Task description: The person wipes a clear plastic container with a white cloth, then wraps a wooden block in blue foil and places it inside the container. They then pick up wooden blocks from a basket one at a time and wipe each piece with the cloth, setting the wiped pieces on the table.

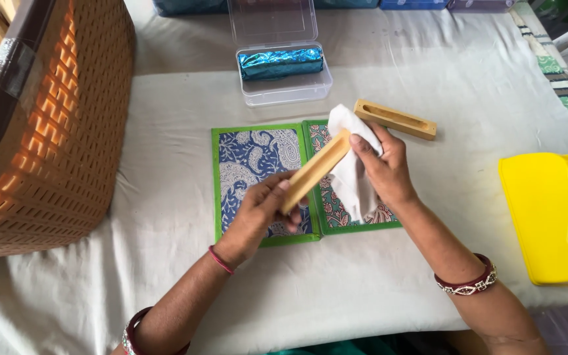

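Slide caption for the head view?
Left hand holds a wooden block while right hand presses a white cloth against it.

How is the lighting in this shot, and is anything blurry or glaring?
Head view: soft, even daylight, faint shadows under the left hand and right hand; the slotted wooden block and white cloth are sharp; mild glare on the clear plastic box; edges look slightly stretched.

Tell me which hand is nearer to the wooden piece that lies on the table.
Right. The right hand, holding a white cloth, is just below the lying wooden piece. The left hand is farther down-left, holding another wooden piece.
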